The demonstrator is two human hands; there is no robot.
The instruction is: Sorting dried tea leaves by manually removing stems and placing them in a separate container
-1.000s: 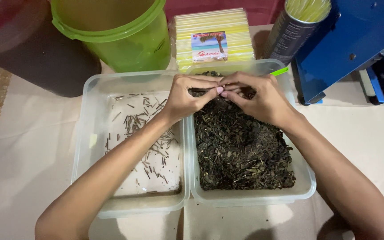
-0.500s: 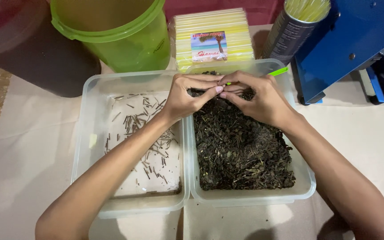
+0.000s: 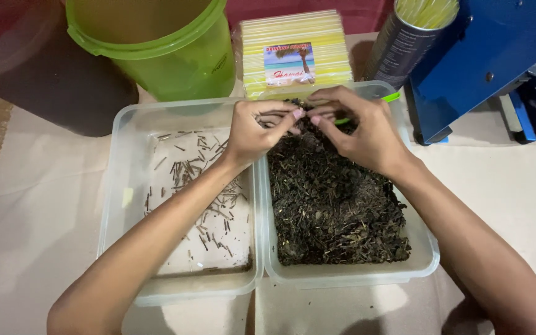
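My right hand [image 3: 361, 133] is curled around a thin green straw [image 3: 343, 120], whose far end [image 3: 392, 97] sticks out past the hand. My left hand [image 3: 257, 130] has thumb and forefinger pinched at the straw's other end, fingertips touching those of the right hand. Both hands hover over the far end of a clear plastic tub [image 3: 426, 260] heaped with dark dried leaves [image 3: 333, 205]. What lies between the left fingertips is too small to make out.
A second clear tub [image 3: 119, 186] to the left holds several short dark sticks [image 3: 209, 198]. Behind the tubs are a green bucket [image 3: 156, 49], a dark container [image 3: 38, 74], a pack of yellow straws [image 3: 296, 56], a can of straws [image 3: 404, 43] and a blue machine [image 3: 497, 62].
Both hands have shifted slightly up and away over the leaf tub. The right hand has opened a little, so more of the green straw shows beneath its fingers.
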